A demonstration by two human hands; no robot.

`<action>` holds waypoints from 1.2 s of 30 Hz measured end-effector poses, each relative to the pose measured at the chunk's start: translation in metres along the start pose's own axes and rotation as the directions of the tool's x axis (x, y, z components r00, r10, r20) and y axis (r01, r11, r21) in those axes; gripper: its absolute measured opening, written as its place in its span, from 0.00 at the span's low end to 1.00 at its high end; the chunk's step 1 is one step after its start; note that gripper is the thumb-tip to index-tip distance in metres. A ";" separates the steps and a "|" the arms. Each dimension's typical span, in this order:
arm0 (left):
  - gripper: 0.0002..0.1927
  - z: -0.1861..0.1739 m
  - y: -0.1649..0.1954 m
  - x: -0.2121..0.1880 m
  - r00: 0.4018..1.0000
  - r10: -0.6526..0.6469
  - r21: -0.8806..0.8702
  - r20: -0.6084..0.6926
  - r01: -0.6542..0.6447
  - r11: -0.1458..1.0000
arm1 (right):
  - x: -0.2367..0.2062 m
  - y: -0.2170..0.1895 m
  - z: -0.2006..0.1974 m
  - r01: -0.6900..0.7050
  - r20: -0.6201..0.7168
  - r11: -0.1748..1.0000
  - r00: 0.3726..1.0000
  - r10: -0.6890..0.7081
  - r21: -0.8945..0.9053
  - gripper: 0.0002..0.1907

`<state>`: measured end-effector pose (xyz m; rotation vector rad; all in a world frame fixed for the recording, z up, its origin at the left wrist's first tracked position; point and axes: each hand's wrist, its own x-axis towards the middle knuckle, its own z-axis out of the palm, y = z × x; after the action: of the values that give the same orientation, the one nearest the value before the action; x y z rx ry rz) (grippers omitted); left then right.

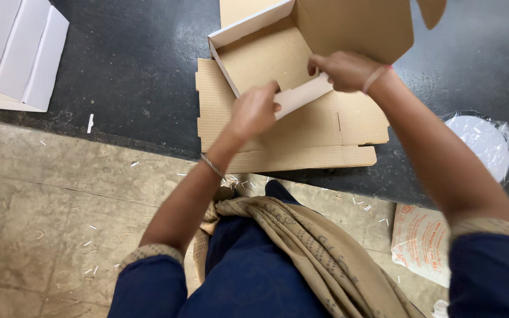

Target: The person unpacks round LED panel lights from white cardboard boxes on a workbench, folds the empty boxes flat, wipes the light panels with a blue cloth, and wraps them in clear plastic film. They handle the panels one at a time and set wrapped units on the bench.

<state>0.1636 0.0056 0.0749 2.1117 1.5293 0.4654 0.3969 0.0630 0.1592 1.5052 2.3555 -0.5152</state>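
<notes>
1. Your left hand (254, 111) is curled closed around the near end of a pale, narrow cardboard flap (303, 94), thumb on top and the other fingers wrapped under it.
2. Your right hand (343, 69) pinches the far end of that same flap, fingertips pressed together on its upper edge, so both hands hold one strip between them.
3. The flap belongs to a brown corrugated cardboard box (278, 53) that is half folded: one white-edged side wall stands upright on the left, and a tall panel rises behind your right hand.
4. The box rests on a flat, unfolded sheet of brown corrugated cardboard (325, 132), which lies on the dark, speckled black work surface (136, 65) and reaches its near edge.
5. A thin bangle sits on your left wrist and a pink band on your right wrist.
6. At the far left corner of the surface lies a stack of white folded cardboard boxes (13, 53), well apart from your hands.
7. To the right, a round white object wrapped in clear plastic (484, 141) sits on the surface.
8. Below it, on the tan stone floor (48, 200), lies a white printed plastic bag (422, 241), with small white scraps scattered about.
</notes>
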 end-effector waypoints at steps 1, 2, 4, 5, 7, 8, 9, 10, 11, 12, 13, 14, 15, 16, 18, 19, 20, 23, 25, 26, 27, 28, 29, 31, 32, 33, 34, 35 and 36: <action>0.16 -0.006 -0.008 0.018 0.999 0.002 -0.030 0.051 -0.001 1.000 | 0.013 -0.003 -0.008 -0.138 0.103 0.990 0.986 0.134 0.033 0.27; 0.19 -0.011 -0.015 0.034 0.994 0.005 -0.061 0.105 0.002 0.998 | 0.021 -0.003 -0.010 -0.276 0.212 0.960 0.942 0.260 0.053 0.27; 0.25 -0.010 -0.021 0.051 0.984 -0.028 -0.062 0.177 0.039 0.997 | 0.043 -0.002 -0.012 -0.161 0.215 0.985 0.961 0.172 -0.066 0.30; 0.27 -0.010 -0.023 0.057 0.978 -0.068 -0.029 0.199 0.075 0.997 | 0.053 0.000 -0.010 -0.104 0.219 0.987 0.967 0.129 -0.124 0.32; 0.32 -0.003 -0.022 0.055 0.996 -0.045 0.040 0.078 0.042 0.998 | 0.063 0.004 0.006 0.050 0.051 0.993 0.998 -0.044 -0.107 0.35; 0.33 0.003 -0.020 0.048 0.997 0.031 0.086 -0.070 -0.025 0.996 | 0.067 0.007 0.011 0.127 -0.039 0.985 0.990 -0.133 -0.115 0.37; 0.35 0.008 -0.017 0.039 0.970 0.111 0.140 -0.214 -0.082 0.987 | 0.066 0.014 0.014 0.136 -0.122 0.979 0.980 -0.155 -0.154 0.34; 0.26 0.014 -0.012 0.030 0.964 0.154 0.168 -0.216 -0.119 0.979 | 0.058 0.023 0.020 0.142 -0.199 0.971 0.963 -0.180 -0.193 0.31; 0.18 0.023 -0.007 0.016 0.959 0.193 0.196 -0.209 -0.152 0.969 | 0.049 0.025 0.032 0.146 -0.271 0.963 0.940 -0.206 -0.225 0.29; 0.10 0.031 -0.002 0.005 0.951 0.234 0.226 -0.201 -0.187 0.956 | 0.042 0.026 0.045 0.175 -0.254 0.939 0.933 -0.254 -0.296 0.28; 0.09 0.040 0.004 -0.004 0.943 0.227 0.203 -0.244 -0.179 0.963 | 0.032 0.029 0.055 0.203 -0.234 0.907 0.924 -0.302 -0.370 0.27; 0.10 0.049 0.010 -0.012 0.932 0.221 0.182 -0.287 -0.174 0.968 | 0.025 0.031 0.062 0.227 -0.213 0.869 0.913 -0.347 -0.440 0.26; 0.11 0.056 0.014 -0.016 0.922 0.214 0.161 -0.324 -0.169 0.972 | 0.020 0.033 0.069 0.284 -0.289 0.868 0.862 -0.417 -0.406 0.27; 0.15 0.063 0.017 -0.017 0.888 0.249 0.252 -0.386 -0.159 0.955 | 0.015 0.035 0.075 0.343 -0.360 0.860 0.802 -0.478 -0.377 0.29; 0.23 0.074 0.019 -0.021 0.812 0.339 0.432 -0.475 -0.120 0.894 | 0.013 0.035 0.088 0.404 -0.445 0.874 0.752 -0.486 -0.272 0.28; 0.19 0.078 0.018 -0.019 0.844 0.294 0.393 -0.448 -0.110 0.913 | 0.017 0.033 0.091 0.399 -0.457 0.895 0.770 -0.445 -0.199 0.25; 0.16 0.080 0.016 -0.016 0.871 0.254 0.355 -0.421 -0.099 0.930 | 0.021 0.033 0.094 0.390 -0.469 0.911 0.786 -0.403 -0.130 0.23; 0.14 0.085 0.011 -0.010 0.890 0.205 0.333 -0.409 -0.064 0.941 | 0.028 0.031 0.101 0.331 -0.494 0.938 0.802 -0.337 -0.104 0.25; 0.17 0.086 0.009 -0.006 0.884 0.200 0.367 -0.423 -0.034 0.930 | 0.030 0.031 0.105 0.320 -0.531 0.942 0.784 -0.323 -0.100 0.25; 0.18 0.086 0.009 -0.005 0.882 0.196 0.391 -0.428 -0.014 0.920 | 0.031 0.031 0.106 0.314 -0.546 0.945 0.777 -0.313 -0.095 0.25; 0.20 0.086 0.010 -0.003 0.879 0.196 0.414 -0.435 0.002 0.910 | 0.032 0.031 0.107 0.313 -0.540 0.945 0.781 -0.312 -0.093 0.25; 0.20 0.084 0.011 -0.002 0.899 0.160 0.389 -0.408 0.013 0.921 | 0.033 0.032 0.107 0.311 -0.536 0.946 0.786 -0.309 -0.090 0.25; 0.20 0.081 0.011 -0.003 0.919 0.123 0.364 -0.375 0.024 0.931 | 0.034 0.032 0.108 0.307 -0.529 0.948 0.792 -0.304 -0.084 0.25; 0.19 0.073 0.012 -0.005 0.944 0.089 0.359 -0.319 0.034 0.933 | 0.036 0.034 0.107 0.227 -0.436 0.965 0.861 -0.261 -0.128 0.29; 0.18 0.069 0.014 -0.007 0.951 0.088 0.370 -0.296 0.029 0.928 | 0.036 0.034 0.108 0.242 -0.443 0.966 0.859 -0.257 -0.093 0.28; 0.17 0.064 0.018 -0.007 0.951 0.081 0.344 -0.297 0.027 0.939 | 0.035 0.034 0.108 0.250 -0.455 0.966 0.855 -0.249 -0.060 0.28; 0.16 0.060 0.023 -0.009 0.954 0.070 0.316 -0.292 0.027 0.948 | 0.033 0.033 0.110 0.259 -0.473 0.961 0.837 -0.275 -0.100 0.28; 0.18 0.057 0.029 -0.011 0.962 0.102 0.301 -0.255 -0.021 0.953 | 0.028 0.033 0.112 0.270 -0.487 0.952 0.818 -0.305 -0.143 0.28; 0.20 0.054 0.037 -0.011 0.965 0.135 0.290 -0.225 -0.066 0.955 | 0.017 0.035 0.119 0.236 -0.575 0.961 0.771 -0.274 -0.140 0.29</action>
<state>0.2176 -0.0245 0.0517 2.4349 1.7130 0.5927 0.4287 0.0365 0.0416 1.4763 3.0490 -0.0061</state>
